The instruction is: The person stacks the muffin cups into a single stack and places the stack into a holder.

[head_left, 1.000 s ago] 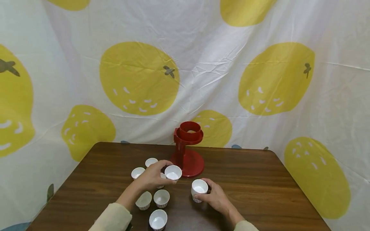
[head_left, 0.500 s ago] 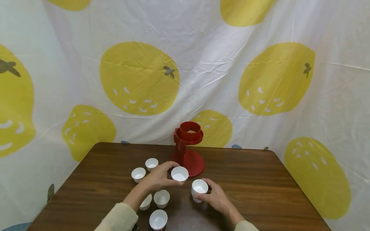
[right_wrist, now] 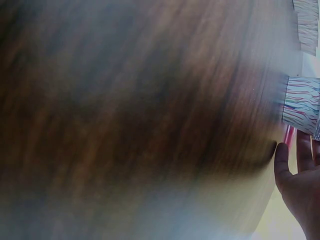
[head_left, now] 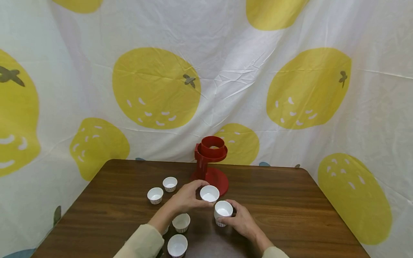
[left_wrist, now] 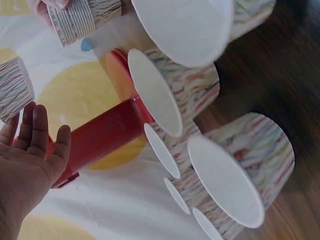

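My left hand (head_left: 197,195) pinches a small white paper cup (head_left: 209,194) by its rim and holds it above the table, just in front of the red stand's base. Just right of it and nearer to me, my right hand (head_left: 229,214) grips a second cup (head_left: 223,209) that stands on the brown table (head_left: 290,208). The two cups are close together, almost touching. In the left wrist view the left palm (left_wrist: 30,165) is open towards the red stand (left_wrist: 100,137), with the held cup (left_wrist: 12,87) at the frame's left edge. The right wrist view is blurred and shows fingers (right_wrist: 300,185) beside a striped cup (right_wrist: 302,105).
A red stand (head_left: 209,166) with a ring on top rises at the back middle of the table. Loose cups sit left of my hands: two further back (head_left: 170,183) (head_left: 155,195) and two near me (head_left: 181,222) (head_left: 177,245). A lemon-print cloth (head_left: 155,89) hangs behind.
My left hand has carried its cup to the right, towards the cup under my right hand, uncovering cups on the table. The right hand and its cup stayed put.
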`<state>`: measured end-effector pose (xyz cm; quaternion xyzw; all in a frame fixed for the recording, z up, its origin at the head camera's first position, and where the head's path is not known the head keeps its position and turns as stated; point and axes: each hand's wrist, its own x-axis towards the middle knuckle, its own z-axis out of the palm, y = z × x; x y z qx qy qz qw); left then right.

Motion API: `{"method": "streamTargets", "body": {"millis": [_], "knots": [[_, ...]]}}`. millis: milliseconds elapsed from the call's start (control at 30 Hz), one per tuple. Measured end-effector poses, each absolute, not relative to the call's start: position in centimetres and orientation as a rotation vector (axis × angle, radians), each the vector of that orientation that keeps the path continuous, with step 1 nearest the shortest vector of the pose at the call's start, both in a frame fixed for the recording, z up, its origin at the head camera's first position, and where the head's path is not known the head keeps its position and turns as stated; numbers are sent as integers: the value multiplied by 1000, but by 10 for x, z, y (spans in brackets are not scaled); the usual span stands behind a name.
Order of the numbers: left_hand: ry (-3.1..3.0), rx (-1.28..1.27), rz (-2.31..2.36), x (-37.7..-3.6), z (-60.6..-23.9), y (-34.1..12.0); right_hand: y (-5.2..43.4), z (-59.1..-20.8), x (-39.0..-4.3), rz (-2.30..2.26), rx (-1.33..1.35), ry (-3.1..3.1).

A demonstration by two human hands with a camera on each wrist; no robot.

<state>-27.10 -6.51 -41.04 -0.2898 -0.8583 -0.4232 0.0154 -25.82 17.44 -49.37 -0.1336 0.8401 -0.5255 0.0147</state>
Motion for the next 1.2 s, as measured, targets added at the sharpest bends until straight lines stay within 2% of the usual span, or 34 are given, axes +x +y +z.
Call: {"method": "streamTargets", "body": {"millis": [1200], "knots": [[-2729, -940, -1312, -273, -420, -21, 175, -495, -258, -1639, -443, 2603]]}}
